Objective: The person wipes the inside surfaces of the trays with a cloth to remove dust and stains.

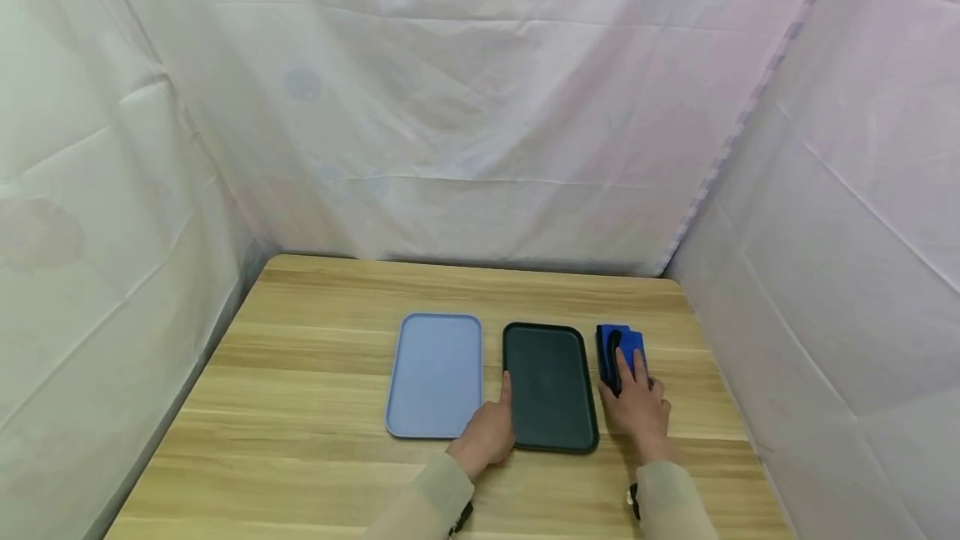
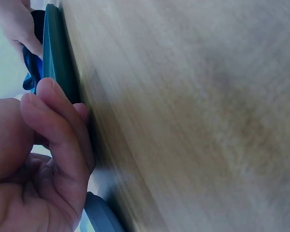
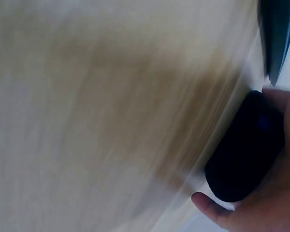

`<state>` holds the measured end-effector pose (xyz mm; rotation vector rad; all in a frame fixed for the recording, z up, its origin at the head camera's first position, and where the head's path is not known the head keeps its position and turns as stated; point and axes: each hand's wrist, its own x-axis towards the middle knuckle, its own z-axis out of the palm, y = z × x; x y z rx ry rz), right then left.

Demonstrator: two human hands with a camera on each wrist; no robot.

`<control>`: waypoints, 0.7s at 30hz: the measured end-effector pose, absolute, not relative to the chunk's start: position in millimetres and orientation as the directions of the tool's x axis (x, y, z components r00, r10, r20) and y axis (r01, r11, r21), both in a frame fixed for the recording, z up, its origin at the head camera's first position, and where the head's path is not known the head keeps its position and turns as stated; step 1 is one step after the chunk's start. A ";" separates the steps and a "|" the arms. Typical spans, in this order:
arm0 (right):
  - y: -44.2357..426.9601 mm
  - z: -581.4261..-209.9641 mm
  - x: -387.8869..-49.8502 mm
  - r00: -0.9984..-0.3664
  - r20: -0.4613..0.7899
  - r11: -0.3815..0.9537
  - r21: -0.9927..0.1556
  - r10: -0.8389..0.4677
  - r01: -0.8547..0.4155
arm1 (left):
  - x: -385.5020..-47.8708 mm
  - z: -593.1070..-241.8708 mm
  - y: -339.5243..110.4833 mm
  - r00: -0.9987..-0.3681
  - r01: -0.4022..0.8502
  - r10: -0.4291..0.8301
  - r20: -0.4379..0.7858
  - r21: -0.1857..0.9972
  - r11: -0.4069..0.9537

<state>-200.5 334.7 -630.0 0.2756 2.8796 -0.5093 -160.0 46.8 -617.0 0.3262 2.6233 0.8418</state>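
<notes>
In the head view my left hand [image 1: 489, 432] is at the left rim of a dark green tray [image 1: 551, 390]. Its index finger lies straight along that rim; the other fingers are curled, as the left wrist view shows. Beside it on the left is a light blue tray [image 1: 437, 373]. My right hand [image 1: 641, 408] grips a folded blue and black fabric bundle [image 1: 632, 342] right of the green tray. Two fingers stretch over its top. In the right wrist view the bundle's black rounded end [image 3: 244, 150] sits between thumb and little finger. What the bundle is cannot be told.
Everything lies on a wood-grain table [image 1: 315, 390]. White cloth sheets [image 1: 480, 107] hang behind the table and on both its sides. A narrow strip of table separates the two trays.
</notes>
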 end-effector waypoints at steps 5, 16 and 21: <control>334.6 -635.3 -201.0 -0.959 -0.260 0.908 -0.367 0.111 0.204 | -159.8 -616.9 47.5 -0.907 0.106 0.318 -0.276 0.582 0.806; 338.7 -639.7 -199.6 -0.961 -0.261 0.890 -0.413 0.089 0.194 | -159.8 -617.5 48.0 -0.899 0.108 0.327 -0.290 0.577 0.810; 340.0 -643.6 -199.6 -0.958 -0.272 0.879 -0.430 0.091 0.205 | -159.8 -615.3 47.7 -0.904 0.137 0.330 -0.273 0.547 0.826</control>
